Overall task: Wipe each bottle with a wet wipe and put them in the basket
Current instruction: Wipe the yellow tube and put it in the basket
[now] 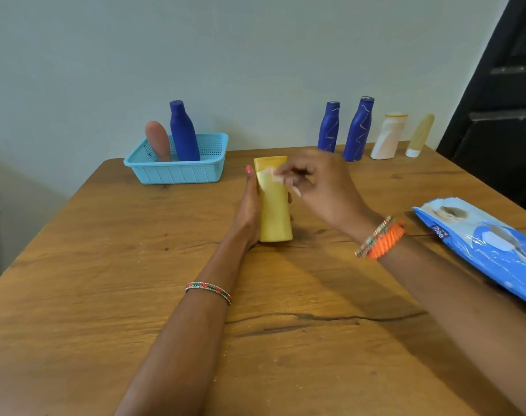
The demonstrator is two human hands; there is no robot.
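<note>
Wooden counter (111, 295). Blue wet-wipe pack (480, 244) at right edge. Light-blue basket (177, 172) at far left, holding brown and blue bottles. Yellow bottle (275, 214) mid-counter, gripped by left hand (249, 211), fingers curled round it. Small wet wipe (272, 175) pinched against bottle's top by right hand (324, 187) fingers.

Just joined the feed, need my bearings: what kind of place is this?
Probably a room in a home, not a workshop: a plain wooden table stands against a bare painted wall, with a dark door on the right and toiletry bottles lined up along the table's back edge.
</note>
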